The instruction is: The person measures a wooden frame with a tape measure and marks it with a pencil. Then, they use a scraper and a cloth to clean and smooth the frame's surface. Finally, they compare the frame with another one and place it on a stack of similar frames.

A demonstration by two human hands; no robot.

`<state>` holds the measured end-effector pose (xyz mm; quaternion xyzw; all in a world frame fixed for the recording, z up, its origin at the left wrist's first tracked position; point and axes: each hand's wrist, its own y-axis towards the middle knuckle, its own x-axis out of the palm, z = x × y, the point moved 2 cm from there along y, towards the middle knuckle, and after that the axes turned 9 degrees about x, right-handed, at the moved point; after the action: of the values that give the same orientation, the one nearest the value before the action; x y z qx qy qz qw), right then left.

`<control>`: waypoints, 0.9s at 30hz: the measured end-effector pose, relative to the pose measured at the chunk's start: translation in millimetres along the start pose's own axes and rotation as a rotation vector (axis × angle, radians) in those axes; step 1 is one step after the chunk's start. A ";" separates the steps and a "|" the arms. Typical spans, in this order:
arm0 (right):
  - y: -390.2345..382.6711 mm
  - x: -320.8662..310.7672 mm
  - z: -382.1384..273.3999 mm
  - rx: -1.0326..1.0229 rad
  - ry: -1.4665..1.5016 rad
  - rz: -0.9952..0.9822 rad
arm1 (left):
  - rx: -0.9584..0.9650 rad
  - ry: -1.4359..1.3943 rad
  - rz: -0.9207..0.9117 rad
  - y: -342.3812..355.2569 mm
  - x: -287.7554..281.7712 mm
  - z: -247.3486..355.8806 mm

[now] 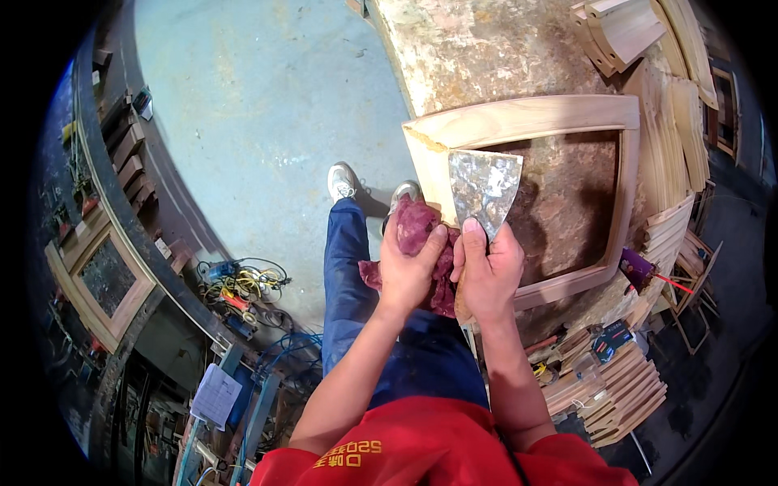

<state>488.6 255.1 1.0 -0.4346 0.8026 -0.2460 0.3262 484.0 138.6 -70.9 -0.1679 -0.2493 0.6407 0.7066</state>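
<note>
In the head view, clutching a crumpled maroon cloth point(417, 223) in the left hand point(412, 263), with the thumb laid over its folds and loose ends spilling out to both sides. Gripping a broad metal scraper point(485, 178) in the right hand point(490, 271), just beside the left, with the thumb pressed on the base of the blade and the handle point(463, 301) slanting back toward the body. Clasped firmly on both things, by the look of the curled fingers; cannot tell of any contact between the two hands behind the cloth.

Just beyond the hands and out to their right, lying flat on a stained worktable point(462, 57): a pale wooden frame point(527, 112), with yellowish filler point(427, 138) along the joint at the far left corner. Cannot tell of any touch between blade and frame. Farther right of the hands, stacked wooden strips point(685, 138); nearer the body on that side, more wooden pieces point(620, 401). Well off to the left, tangled cables point(251, 283).

Judged by eye, probably light and stiff in the scraper, thin at the edge: best held by the handle, with a thumb for support. Soft and limp in the cloth, to be bunched in the palm. Rigid and bulkier in the frame, to be steadied by a bare rail, clear of the filler.
</note>
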 end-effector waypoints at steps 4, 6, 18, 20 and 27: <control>3.0 -2.5 5.1 -0.062 0.053 -0.104 | 0.012 -0.003 0.009 -1.0 -0.4 -5.4; -1.3 -14.0 5.4 -0.150 0.023 -0.223 | -0.064 -0.078 0.035 -5.0 -3.3 -4.6; -38.2 -76.6 25.9 -0.170 -0.257 -0.263 | 0.336 0.213 0.128 46.1 -18.5 87.8; -28.7 -77.8 21.1 -0.117 -0.233 -0.225 | 0.766 0.913 0.129 65.1 1.6 98.4; -1.6 -64.0 6.2 0.036 -0.052 -0.144 | 0.578 0.689 0.130 93.3 13.5 78.7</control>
<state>520.2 308.5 17.9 -0.4915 0.7561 -0.2717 0.3360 363.4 156.9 -56.5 -0.1825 0.2006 0.6337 0.7245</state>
